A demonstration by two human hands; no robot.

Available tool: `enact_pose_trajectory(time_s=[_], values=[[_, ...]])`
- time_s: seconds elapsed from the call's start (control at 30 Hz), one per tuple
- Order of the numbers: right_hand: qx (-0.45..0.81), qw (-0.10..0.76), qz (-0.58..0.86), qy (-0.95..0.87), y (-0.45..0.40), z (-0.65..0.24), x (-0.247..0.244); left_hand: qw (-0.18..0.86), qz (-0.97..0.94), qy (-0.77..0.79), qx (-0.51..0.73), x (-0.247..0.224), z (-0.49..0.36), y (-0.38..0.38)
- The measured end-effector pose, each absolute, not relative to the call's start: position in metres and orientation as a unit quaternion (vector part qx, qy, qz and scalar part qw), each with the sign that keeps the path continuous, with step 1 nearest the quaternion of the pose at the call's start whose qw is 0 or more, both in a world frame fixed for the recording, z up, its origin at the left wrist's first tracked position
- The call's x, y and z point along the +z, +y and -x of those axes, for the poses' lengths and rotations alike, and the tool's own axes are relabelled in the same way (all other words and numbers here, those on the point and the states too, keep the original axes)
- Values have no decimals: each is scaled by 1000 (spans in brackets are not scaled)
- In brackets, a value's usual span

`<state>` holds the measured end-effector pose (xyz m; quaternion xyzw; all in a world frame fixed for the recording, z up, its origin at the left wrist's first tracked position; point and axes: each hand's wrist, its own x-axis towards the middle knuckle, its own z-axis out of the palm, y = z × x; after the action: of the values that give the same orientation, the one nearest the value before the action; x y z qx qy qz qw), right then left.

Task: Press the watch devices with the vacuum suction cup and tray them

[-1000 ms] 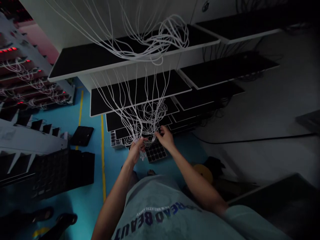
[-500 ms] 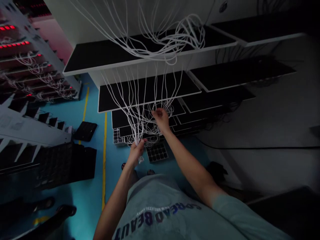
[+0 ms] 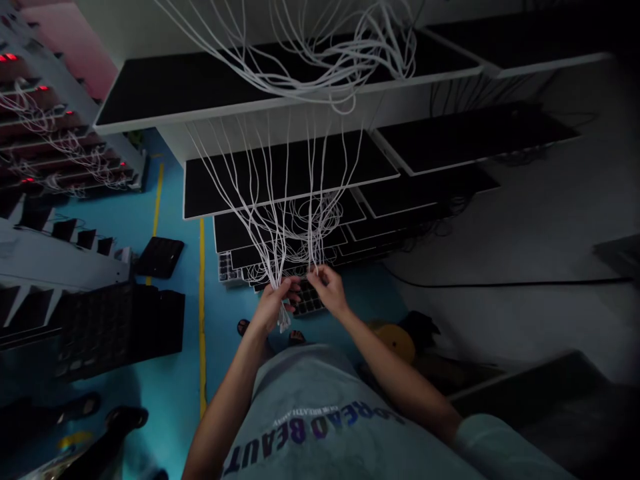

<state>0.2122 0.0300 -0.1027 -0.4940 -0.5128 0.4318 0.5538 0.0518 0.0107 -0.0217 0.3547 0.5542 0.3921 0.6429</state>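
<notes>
Head view, shelving: black-topped, white-edged shelves [image 3: 155, 87] are jutting out in tiers from a pale panel [image 3: 127, 33].
Floor: blue flooring [image 3: 173, 207] is showing on the left, yellow tape [image 3: 203, 320] running along it.
Upper cables: a loose white bunch [image 3: 370, 60] is lying across the top shelf and drooping over its front edge.
White cables: a long bundle [image 3: 250, 230] is dropping past the second shelf [image 3: 299, 167] into the left hand [image 3: 273, 303]; a smaller group [image 3: 311, 233] is running down to the right hand [image 3: 330, 291].
Lower tangle: coiled wires [image 3: 327, 213] are resting behind those strands.
Cell tray: a black gridded tray [image 3: 309, 303] is sitting below, partly hidden by the hands.
Left grip: fingers are wrapping the bundle near its lower end.
Right grip: fingers are pinching narrowly at the smaller group; how many strands, I cannot tell.
Cable ends: pale tips [image 3: 285, 323] are dangling just below the left hand.
Snag risk: strands are crossing close before the coils, so a pull could catch a loop; a loosening left grip could let strands slip out, and hard tugging could strain their upper ends.
</notes>
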Motion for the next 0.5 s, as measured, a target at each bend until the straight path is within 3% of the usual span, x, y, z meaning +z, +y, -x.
enact_pose_trajectory(time_s=[0.13, 0.33, 0.5], values=[[486, 473, 454, -577, 4, -197, -117, 598, -388, 567, 412, -33, -56, 16], [362, 351, 495, -708, 2, -186, -117, 576, -444, 557, 401, -33, -58, 20], [351, 287, 526, -719, 1, -200, -131, 580, -435, 562, 398, -29, -60, 14]])
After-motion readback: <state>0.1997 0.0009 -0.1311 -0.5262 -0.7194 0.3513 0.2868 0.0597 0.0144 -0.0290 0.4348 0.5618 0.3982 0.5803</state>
